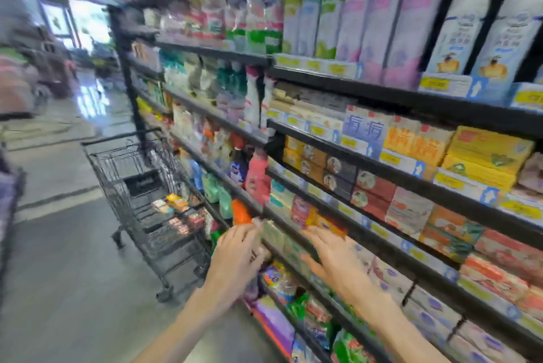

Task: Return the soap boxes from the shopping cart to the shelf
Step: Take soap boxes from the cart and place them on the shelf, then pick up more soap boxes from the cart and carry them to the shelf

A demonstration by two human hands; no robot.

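The frame is motion-blurred. A pale green soap box [274, 234] lies at the front of a low shelf [382, 248] stocked with rows of soap boxes. My left hand [238, 254] has its fingers on the box's left end. Just to the right, my right hand [335, 262] is flat with its fingers spread, against the shelf edge and below an orange soap box [327, 223]. The black wire shopping cart [117, 174] stands to the left of the shelf, with several small soap boxes [176, 207] lying in its basket.
The shelving unit runs along the right side, with bottles, refill bags and boxed goods on several levels. Grey aisle floor [64, 259] lies left of the cart. Another display edge [8, 201] shows at the far left, and a bright doorway at the far end.
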